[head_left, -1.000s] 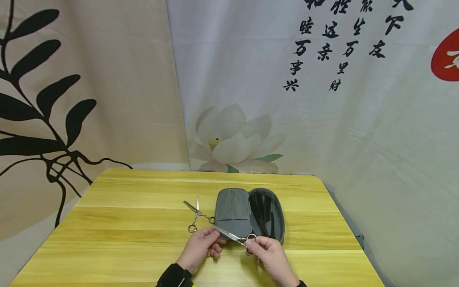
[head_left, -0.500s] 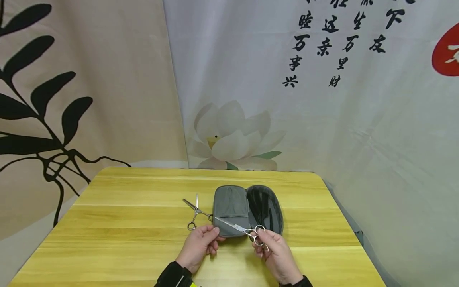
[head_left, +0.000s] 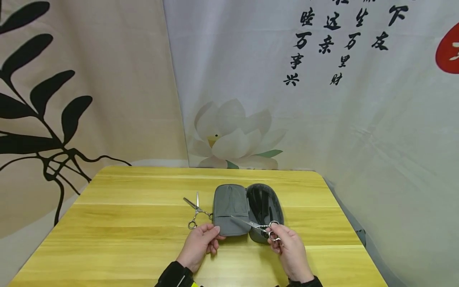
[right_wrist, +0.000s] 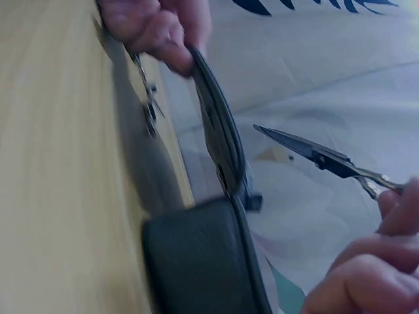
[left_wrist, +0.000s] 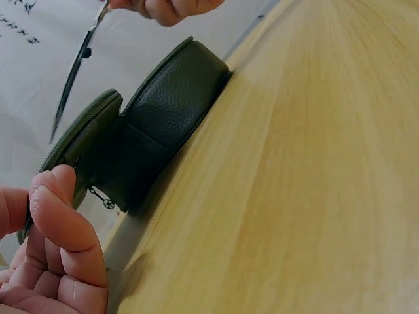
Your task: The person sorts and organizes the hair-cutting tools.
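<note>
An unzipped grey zip case (head_left: 231, 199) lies spread on the table, its flat flap on the left and its deeper half on the right. My left hand (head_left: 201, 244) pinches the near left corner of the flap, thumb on top; the left wrist view shows the flap (left_wrist: 98, 121) raised off the wood. In my right hand (head_left: 292, 251) is a pair of silver scissors (head_left: 256, 226), held by the finger rings above the case. Their blades (right_wrist: 294, 142) are together and point left over the flap. Dark items, not clear in kind, fill the deeper half (head_left: 279, 207).
A second pair of scissors (head_left: 197, 209), blades apart, lies on the yellow wooden table (head_left: 136, 223) just left of the case. Behind the table hangs a printed cloth (head_left: 251, 79). A small zip pull (left_wrist: 105, 199) dangles from the case.
My right hand has carried the scissors to the right and slightly up, away from my left hand toward the deeper half. My left hand keeps its pinch on the flap corner.
</note>
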A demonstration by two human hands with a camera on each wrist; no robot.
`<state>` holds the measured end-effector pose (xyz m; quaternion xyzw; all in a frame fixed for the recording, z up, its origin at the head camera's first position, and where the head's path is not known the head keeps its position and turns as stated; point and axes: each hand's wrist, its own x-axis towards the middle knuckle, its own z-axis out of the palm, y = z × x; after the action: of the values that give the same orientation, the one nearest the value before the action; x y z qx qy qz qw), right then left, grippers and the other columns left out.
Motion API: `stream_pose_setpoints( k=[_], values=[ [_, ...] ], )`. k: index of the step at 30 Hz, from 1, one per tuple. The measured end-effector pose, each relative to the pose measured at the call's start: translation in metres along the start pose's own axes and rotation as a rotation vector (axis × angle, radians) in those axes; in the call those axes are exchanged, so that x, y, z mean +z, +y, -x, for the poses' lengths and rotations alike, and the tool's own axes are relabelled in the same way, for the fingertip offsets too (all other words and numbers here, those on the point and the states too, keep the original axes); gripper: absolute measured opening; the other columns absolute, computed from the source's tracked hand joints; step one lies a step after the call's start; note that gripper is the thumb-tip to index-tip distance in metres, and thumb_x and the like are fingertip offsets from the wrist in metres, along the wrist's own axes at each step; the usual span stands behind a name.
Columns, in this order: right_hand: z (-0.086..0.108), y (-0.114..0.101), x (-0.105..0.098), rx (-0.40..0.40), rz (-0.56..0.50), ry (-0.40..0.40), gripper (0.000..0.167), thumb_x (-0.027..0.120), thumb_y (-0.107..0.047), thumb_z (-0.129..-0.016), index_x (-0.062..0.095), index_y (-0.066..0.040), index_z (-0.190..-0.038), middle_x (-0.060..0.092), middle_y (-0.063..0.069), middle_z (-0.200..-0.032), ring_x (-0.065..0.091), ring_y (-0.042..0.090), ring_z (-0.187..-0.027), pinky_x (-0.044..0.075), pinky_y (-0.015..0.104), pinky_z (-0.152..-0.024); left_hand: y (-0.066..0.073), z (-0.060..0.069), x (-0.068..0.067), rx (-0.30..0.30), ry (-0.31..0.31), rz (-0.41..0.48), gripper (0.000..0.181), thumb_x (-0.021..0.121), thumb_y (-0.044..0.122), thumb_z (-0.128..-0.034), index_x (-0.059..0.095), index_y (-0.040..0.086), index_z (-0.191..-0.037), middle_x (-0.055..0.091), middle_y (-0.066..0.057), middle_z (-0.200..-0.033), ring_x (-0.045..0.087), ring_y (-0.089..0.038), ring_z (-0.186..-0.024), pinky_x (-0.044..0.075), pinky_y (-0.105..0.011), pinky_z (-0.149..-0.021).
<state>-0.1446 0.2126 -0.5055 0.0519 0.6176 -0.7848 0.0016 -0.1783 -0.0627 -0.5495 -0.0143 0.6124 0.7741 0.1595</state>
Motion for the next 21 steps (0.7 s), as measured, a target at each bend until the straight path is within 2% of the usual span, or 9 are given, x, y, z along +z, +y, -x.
stream_pose_setpoints(
  k=[5, 12, 17, 21],
  values=[
    [-0.001, -0.009, -0.01, 0.006, 0.074, 0.079, 0.033, 0.061, -0.014, -0.106, 0.071, -0.015, -0.075, 0.059, -0.009, -0.066, 0.049, 0.003, -0.056, 0.033, 0.017, -0.05, -0.002, -0.001, 0.0, -0.007, 0.003, 0.007, 0.026, 0.066, 0.024, -0.108, 0.063, -0.001, -0.116, 0.078, -0.003, -0.093, 0.06, -0.007, -0.068, 0.054, -0.021, -0.058],
    [-0.005, -0.011, -0.012, 0.114, 0.177, 0.144, 0.032, 0.068, -0.017, -0.1, 0.064, -0.011, -0.069, 0.059, -0.006, -0.064, 0.051, 0.005, -0.053, 0.038, 0.019, -0.048, -0.001, -0.002, 0.001, 0.0, -0.004, 0.013, 0.028, 0.066, 0.024, -0.1082, 0.063, -0.002, -0.119, 0.079, -0.003, -0.093, 0.06, -0.007, -0.068, 0.055, -0.021, -0.059],
    [-0.005, -0.007, -0.008, 0.126, 0.177, 0.178, 0.032, 0.069, -0.016, -0.101, 0.066, -0.011, -0.07, 0.059, -0.006, -0.064, 0.051, 0.005, -0.053, 0.038, 0.019, -0.047, -0.001, -0.002, 0.001, -0.001, -0.012, 0.013, 0.028, 0.066, 0.024, -0.1083, 0.062, -0.002, -0.119, 0.079, -0.004, -0.094, 0.06, -0.007, -0.068, 0.055, -0.021, -0.059],
    [-0.003, -0.002, -0.002, 0.115, 0.176, 0.168, 0.032, 0.068, -0.017, -0.101, 0.066, -0.011, -0.07, 0.06, -0.006, -0.064, 0.051, 0.004, -0.053, 0.038, 0.018, -0.047, -0.002, -0.002, 0.0, -0.002, -0.017, 0.014, 0.027, 0.065, 0.024, -0.1085, 0.062, -0.001, -0.118, 0.079, -0.004, -0.094, 0.061, -0.007, -0.068, 0.055, -0.021, -0.059]
  ],
)
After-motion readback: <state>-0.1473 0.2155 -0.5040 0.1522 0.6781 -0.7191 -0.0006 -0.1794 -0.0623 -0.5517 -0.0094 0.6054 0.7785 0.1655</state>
